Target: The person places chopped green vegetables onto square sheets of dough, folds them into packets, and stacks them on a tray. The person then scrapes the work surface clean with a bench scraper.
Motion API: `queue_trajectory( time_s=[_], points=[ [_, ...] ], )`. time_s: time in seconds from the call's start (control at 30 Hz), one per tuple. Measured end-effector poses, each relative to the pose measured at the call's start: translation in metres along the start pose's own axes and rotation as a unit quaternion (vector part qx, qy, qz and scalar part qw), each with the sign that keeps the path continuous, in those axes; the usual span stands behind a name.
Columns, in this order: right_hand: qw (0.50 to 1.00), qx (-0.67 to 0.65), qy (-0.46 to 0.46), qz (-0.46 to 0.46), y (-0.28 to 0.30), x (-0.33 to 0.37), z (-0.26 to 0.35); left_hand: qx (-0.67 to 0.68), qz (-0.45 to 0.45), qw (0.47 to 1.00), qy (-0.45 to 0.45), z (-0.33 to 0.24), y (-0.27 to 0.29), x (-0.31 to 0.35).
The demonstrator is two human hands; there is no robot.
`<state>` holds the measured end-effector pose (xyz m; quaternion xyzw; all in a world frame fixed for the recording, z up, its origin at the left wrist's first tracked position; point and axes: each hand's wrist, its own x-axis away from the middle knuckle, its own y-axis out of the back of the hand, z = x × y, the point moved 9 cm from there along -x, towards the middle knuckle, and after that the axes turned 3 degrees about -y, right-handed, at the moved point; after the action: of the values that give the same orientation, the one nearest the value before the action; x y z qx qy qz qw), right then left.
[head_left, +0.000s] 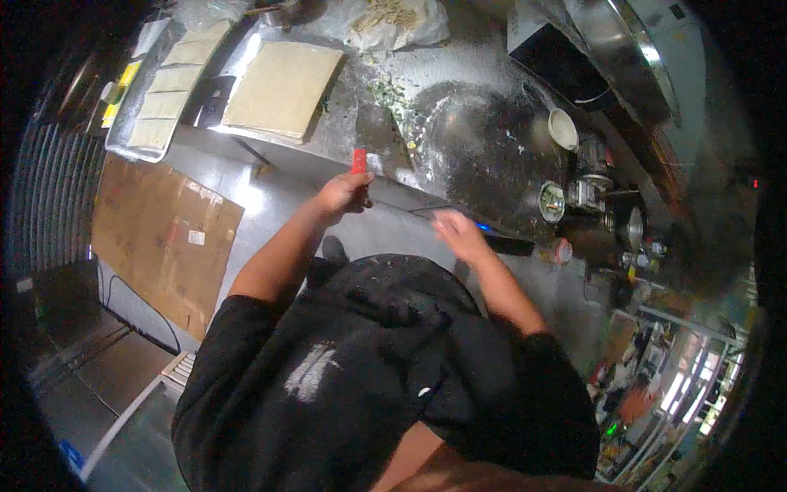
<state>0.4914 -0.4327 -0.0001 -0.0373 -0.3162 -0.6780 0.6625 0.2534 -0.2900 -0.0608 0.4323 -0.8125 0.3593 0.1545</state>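
1. Red-handled tool (358, 160) is gripped in the left hand (344, 193), fingers closed round it, at twelve o'clock by the floured tabletop (484, 139).
2. Right hand (459, 234) blurred; fingers unclear.
3. Dough sheets (283, 86) at eleven o'clock already rolled.

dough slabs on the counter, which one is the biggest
The large square dough slab lying alone on the steel counter, beside the tray. The other slabs are smaller rectangles lined up in a row inside that tray.
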Motion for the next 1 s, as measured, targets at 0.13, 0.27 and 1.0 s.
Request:
queue_trajectory(
  time_s=[0.13, 0.27, 1.0],
  points=[
    [0.995, -0.094, -0.014, -0.032, -0.057, -0.079, 0.094, -0.183, -0.054, 0.977, -0.096, -0.054, -0.038, 0.025],
    [0.967, 0.106, 0.025, -0.232, -0.04, -0.11, 0.151, -0.592, -0.017, 0.762, -0.261, -0.095, -0.084, 0.044],
    [0.877, 0.289, -0.08, -0.375, 0.318, -0.244, -0.013, -0.539, -0.169, 0.822, -0.075, -0.142, 0.096, 0.0]
  ],
)
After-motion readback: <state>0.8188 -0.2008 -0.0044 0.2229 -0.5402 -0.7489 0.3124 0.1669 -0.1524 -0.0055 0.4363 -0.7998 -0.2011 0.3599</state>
